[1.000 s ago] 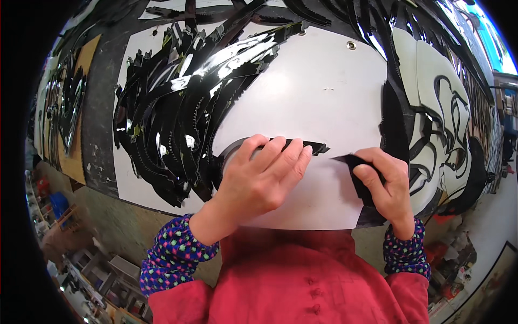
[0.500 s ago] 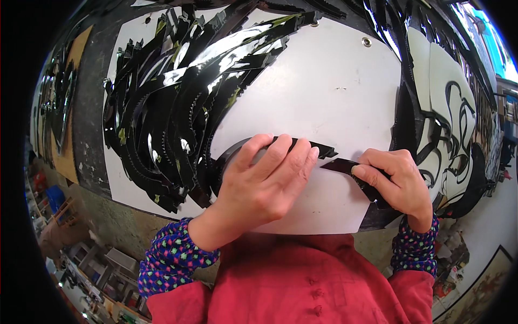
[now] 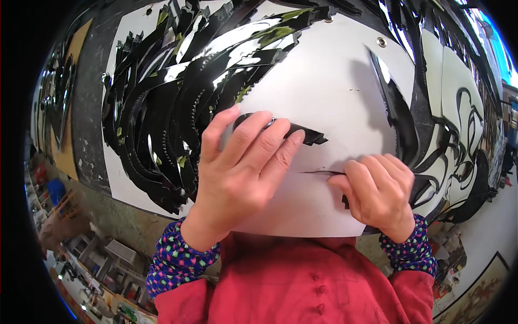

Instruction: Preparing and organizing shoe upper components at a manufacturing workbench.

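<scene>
My left hand (image 3: 243, 162) is over the white board (image 3: 329, 75), its fingers curved over a short black strip (image 3: 313, 135) with a notched end. The thumb side is hidden, but the strip sits under the fingertips. To its right, my right hand (image 3: 377, 191) is closed around a long, glossy black strip (image 3: 396, 110). That strip curves up from behind the hand and casts a shadow on the board. Its thin pointed end (image 3: 319, 173) sticks out leftward from between thumb and fingers, seen edge-on.
A heap of glossy black strips (image 3: 167, 108) with notched edges covers the board's left part. A metal eyelet (image 3: 381, 42) is near the board's upper right. Pale sheets with black curved pieces (image 3: 461, 116) lie at the right. A brown panel (image 3: 75, 108) is at far left.
My left hand has moved slightly up and left with the short strip. My right hand has shifted left and turned, lifting the long strip so it stands edge-on. The board appears slightly further right.
</scene>
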Demonstrator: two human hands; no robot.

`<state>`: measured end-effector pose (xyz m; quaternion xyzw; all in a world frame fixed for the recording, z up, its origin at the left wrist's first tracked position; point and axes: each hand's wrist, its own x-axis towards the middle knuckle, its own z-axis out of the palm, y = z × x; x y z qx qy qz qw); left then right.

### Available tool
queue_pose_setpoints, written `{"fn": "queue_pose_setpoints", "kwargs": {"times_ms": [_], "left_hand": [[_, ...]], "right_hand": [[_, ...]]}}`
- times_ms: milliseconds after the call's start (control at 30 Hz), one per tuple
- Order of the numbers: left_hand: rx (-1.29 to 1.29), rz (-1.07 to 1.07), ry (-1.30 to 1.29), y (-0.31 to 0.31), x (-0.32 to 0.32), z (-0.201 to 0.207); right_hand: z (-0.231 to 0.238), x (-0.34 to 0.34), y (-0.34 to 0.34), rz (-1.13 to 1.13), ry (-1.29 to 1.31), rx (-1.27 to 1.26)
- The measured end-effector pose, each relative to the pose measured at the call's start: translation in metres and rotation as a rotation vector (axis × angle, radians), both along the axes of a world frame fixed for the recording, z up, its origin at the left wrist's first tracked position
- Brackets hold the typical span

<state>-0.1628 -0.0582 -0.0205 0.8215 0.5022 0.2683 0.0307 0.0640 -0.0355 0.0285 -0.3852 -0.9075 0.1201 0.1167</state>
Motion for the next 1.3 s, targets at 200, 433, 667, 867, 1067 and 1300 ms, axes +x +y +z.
{"fn": "queue_pose_setpoints", "kwargs": {"times_ms": [200,433,667,867,1067,1300], "left_hand": [[-0.020,-0.029,-0.030,-0.004,-0.002,-0.002],[-0.045,-0.064,-0.005,-0.007,-0.002,-0.002],[-0.061,-0.113,0.071,-0.010,-0.007,-0.002],[-0.080,-0.123,0.073,-0.010,-0.009,-0.005],[-0.099,-0.099,0.066,-0.011,-0.008,-0.004],[-0.091,-0.079,0.085,-0.010,-0.007,-0.004]], "right_hand": [[-0.004,0.003,0.023,-0.076,0.040,-0.224],[-0.005,0.010,0.026,-0.053,0.027,-0.358],[-0.008,0.008,0.039,0.023,0.018,-0.353],[-0.011,0.008,0.038,-0.020,0.025,-0.367],[-0.009,0.005,0.040,-0.033,0.016,-0.365],[-0.008,0.003,0.043,-0.030,-0.003,-0.362]]}}
